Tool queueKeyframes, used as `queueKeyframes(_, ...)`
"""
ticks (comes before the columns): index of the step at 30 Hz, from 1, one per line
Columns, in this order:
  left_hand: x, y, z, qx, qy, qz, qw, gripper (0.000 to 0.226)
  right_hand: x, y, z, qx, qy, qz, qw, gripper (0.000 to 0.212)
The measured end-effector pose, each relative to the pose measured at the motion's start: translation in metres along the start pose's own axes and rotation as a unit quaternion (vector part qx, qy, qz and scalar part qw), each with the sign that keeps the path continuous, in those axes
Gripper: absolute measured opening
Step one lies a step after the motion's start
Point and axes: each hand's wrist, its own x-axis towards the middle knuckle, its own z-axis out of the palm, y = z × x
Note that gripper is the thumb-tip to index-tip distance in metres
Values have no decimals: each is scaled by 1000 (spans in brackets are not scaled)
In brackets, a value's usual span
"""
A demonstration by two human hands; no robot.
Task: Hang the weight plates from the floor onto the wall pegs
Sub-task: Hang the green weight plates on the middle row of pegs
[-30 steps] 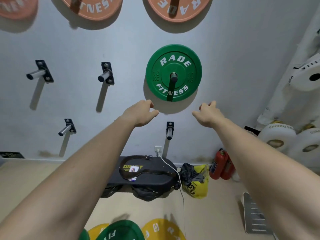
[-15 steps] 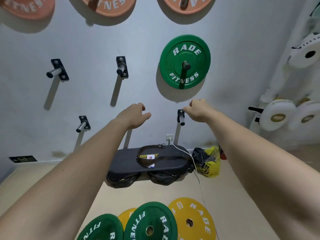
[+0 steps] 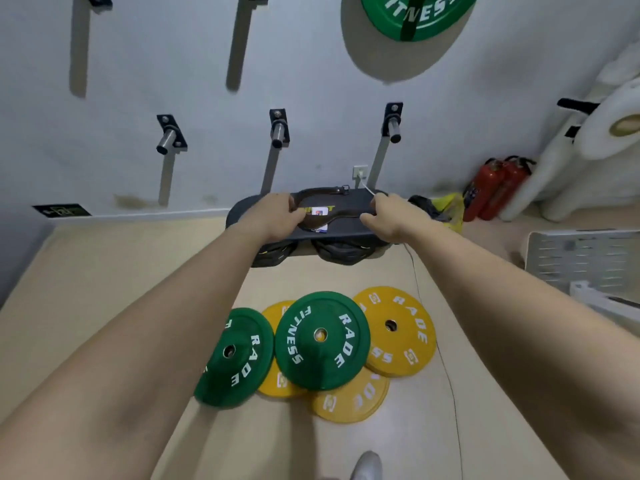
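Note:
Several weight plates lie in an overlapping pile on the floor: a green plate (image 3: 322,341) on top, a second green plate (image 3: 235,358) to its left, and yellow plates (image 3: 394,330) beneath and to the right. One green plate (image 3: 415,15) hangs on the wall at the top edge. Below it, three bare pegs (image 3: 278,133) stick out in a row. My left hand (image 3: 273,216) and my right hand (image 3: 388,216) reach forward side by side, loosely curled and holding nothing. They are above the pile, in line with a black pad (image 3: 346,233).
The black pad with a belt on it sits against the wall. Red fire extinguishers (image 3: 491,188) and a yellow bag (image 3: 446,206) stand to its right. White rolls (image 3: 606,133) and a white perforated rack (image 3: 581,254) fill the right side. A thin cable (image 3: 450,375) runs along the floor.
My view has tilted down from the hung green plate toward the floor pile. Both hands have dropped from just under that plate to the level of the black pad.

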Motion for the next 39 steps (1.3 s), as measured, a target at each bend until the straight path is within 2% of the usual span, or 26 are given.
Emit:
queueKeyframes(9,22,-73,183,52,-126,-32,990,51,22,58,198,87,-108,64,988,47)
queueKeyframes(15,44,-139,291,92,-196,-36,976,46,35,93,328,122,-174,131,968,58)
queueKeyframes(18,63,-178,340,87,-208,-58,973,42,44,108,387,129,-191,158,960,63)
queueKeyframes(20,75,-202,377,87,-207,-65,972,40,52,117,429,130,-192,169,958,59)
queueKeyframes(22,88,-223,411,95,-209,-62,971,44,63,125,469,128,-196,174,957,53)
queueKeyframes(27,128,-266,499,71,-203,-64,975,48,94,140,575,114,-202,188,954,56)
queueKeyframes(31,160,-300,571,69,-207,-68,974,50,120,157,654,99,-166,212,958,55)
queueKeyframes(36,194,-337,641,60,-188,-84,977,54,150,176,721,56,-14,249,967,70)
queueKeyframes(39,217,-362,671,29,-157,-115,980,63,165,182,757,46,42,283,957,75)
